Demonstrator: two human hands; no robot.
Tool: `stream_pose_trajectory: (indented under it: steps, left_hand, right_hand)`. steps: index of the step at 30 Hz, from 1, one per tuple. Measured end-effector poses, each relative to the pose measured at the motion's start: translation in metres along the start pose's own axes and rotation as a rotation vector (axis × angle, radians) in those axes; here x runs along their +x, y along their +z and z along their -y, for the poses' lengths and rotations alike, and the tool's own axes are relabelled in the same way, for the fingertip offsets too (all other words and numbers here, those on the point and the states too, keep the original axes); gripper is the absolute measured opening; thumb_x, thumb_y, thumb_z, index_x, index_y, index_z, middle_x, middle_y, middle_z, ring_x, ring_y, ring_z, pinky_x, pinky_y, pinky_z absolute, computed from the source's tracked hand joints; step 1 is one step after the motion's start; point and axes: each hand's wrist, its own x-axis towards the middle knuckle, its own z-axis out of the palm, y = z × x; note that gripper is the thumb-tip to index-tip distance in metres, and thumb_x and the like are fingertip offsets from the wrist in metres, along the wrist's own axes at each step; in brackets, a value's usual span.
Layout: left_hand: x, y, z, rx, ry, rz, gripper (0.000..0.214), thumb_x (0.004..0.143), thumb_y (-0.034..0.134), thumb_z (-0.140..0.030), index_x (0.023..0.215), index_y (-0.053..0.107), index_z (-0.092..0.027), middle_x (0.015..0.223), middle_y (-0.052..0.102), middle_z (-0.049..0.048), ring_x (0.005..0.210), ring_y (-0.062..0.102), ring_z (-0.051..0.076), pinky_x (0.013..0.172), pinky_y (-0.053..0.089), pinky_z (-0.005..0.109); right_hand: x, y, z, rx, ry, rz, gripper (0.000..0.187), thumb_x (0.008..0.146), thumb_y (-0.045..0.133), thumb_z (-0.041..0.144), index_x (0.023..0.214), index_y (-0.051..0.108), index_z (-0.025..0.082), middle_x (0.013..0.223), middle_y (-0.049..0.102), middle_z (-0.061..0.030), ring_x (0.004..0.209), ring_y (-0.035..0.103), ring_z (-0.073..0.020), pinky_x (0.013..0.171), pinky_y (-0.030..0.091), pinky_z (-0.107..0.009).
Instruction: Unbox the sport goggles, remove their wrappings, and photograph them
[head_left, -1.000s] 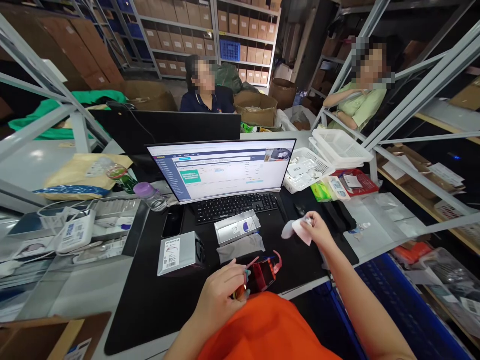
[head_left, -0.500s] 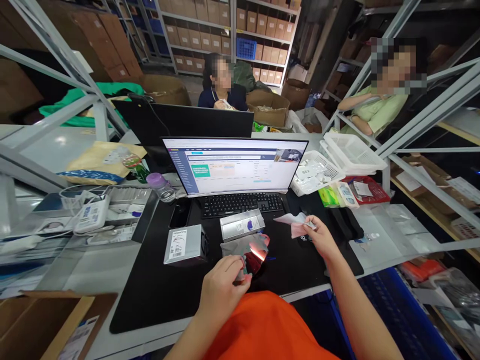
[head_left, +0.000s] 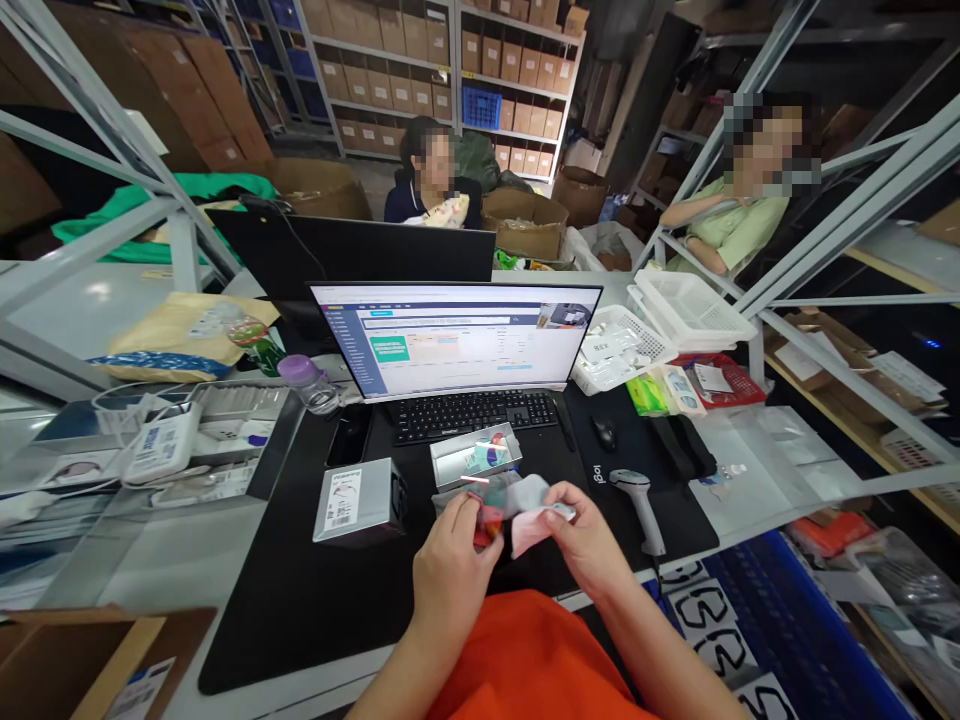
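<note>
My left hand (head_left: 454,562) pinches a pair of sunglasses (head_left: 489,522) with shiny red lenses, partly hidden by the fingers and blurred. In my right hand (head_left: 586,532) is a thin white-and-pink cloth (head_left: 531,530), pinched between thumb and fingers close beside the sunglasses. Whether cloth and lens touch, I cannot tell. Just beyond the hands lies a long silver box (head_left: 451,462) with coloured patches on its top face. A grey pouch (head_left: 442,500) shows partly behind my left hand. Left of them stands a silver carton (head_left: 354,505) with a white label.
A monitor (head_left: 457,340) and keyboard (head_left: 472,415) stand behind the boxes. A barcode scanner (head_left: 639,505) and mouse (head_left: 602,433) lie to the right. White baskets (head_left: 622,350) are at the back right; a purple-lidded bottle (head_left: 309,385) is left. Two people sit beyond the desk.
My right hand has brought the cloth leftward to the sunglasses. My left hand has raised the sunglasses off the grey pouch. The scanner and mouse are now uncovered; the view has shifted slightly.
</note>
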Motion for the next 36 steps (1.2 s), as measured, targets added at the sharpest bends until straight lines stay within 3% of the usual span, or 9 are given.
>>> stream_pose_trajectory:
  steps: [4,13,19,23,31,36]
  left_hand:
    - [0.000,-0.004,0.003,0.030,0.029,-0.093,0.015,0.088,0.059,-0.026,0.101,0.061,-0.020,0.102,0.072,0.0093,0.087,0.072,0.025,0.066,0.058,0.029]
    - [-0.004,0.003,-0.001,-0.019,0.083,-0.078,0.014,0.090,0.061,-0.026,0.103,0.062,-0.019,0.104,0.073,0.0098,0.091,0.072,0.025,0.072,0.059,0.031]
    - [-0.009,-0.001,0.001,-0.018,0.107,-0.048,0.012,0.090,0.061,-0.024,0.100,0.063,-0.019,0.105,0.073,0.0103,0.092,0.073,0.025,0.073,0.058,0.031]
    - [-0.012,0.000,0.002,-0.026,0.128,-0.038,0.013,0.091,0.060,-0.023,0.102,0.063,-0.017,0.106,0.073,0.0115,0.093,0.072,0.026,0.074,0.058,0.032]
    - [-0.012,0.000,0.004,-0.017,0.191,-0.059,0.016,0.092,0.058,-0.022,0.103,0.066,-0.014,0.106,0.074,0.0128,0.091,0.073,0.025,0.072,0.057,0.030]
    - [-0.010,-0.003,0.003,-0.012,0.228,-0.067,0.016,0.093,0.055,-0.018,0.103,0.067,-0.014,0.105,0.074,0.0108,0.088,0.072,0.022,0.071,0.057,0.028]
  right_hand:
    - [0.004,-0.014,0.005,0.045,0.012,-0.166,0.043,0.063,0.089,0.045,0.080,0.058,0.021,0.071,0.054,0.0044,0.065,0.048,-0.0132,0.066,0.037,-0.025]
    - [-0.004,0.007,0.003,0.101,0.108,-0.009,0.046,0.061,0.091,0.047,0.081,0.059,0.021,0.070,0.057,0.0029,0.064,0.049,-0.0140,0.064,0.036,-0.025]
    - [-0.007,0.014,0.007,0.148,0.143,-0.063,0.047,0.059,0.093,0.046,0.078,0.059,0.020,0.068,0.056,0.0036,0.062,0.047,-0.0119,0.063,0.035,-0.024]
    - [-0.012,0.016,0.005,0.130,0.162,0.006,0.047,0.060,0.092,0.046,0.079,0.059,0.019,0.067,0.057,0.0034,0.061,0.046,-0.0114,0.061,0.033,-0.023]
    - [-0.016,0.019,0.008,0.070,0.119,0.044,0.042,0.064,0.090,0.044,0.077,0.059,0.019,0.065,0.054,0.0049,0.060,0.042,-0.0099,0.061,0.033,-0.021]
    - [-0.019,0.022,0.017,-0.032,0.074,0.002,0.038,0.066,0.088,0.044,0.077,0.060,0.020,0.066,0.054,0.0048,0.059,0.044,-0.0110,0.059,0.036,-0.022]
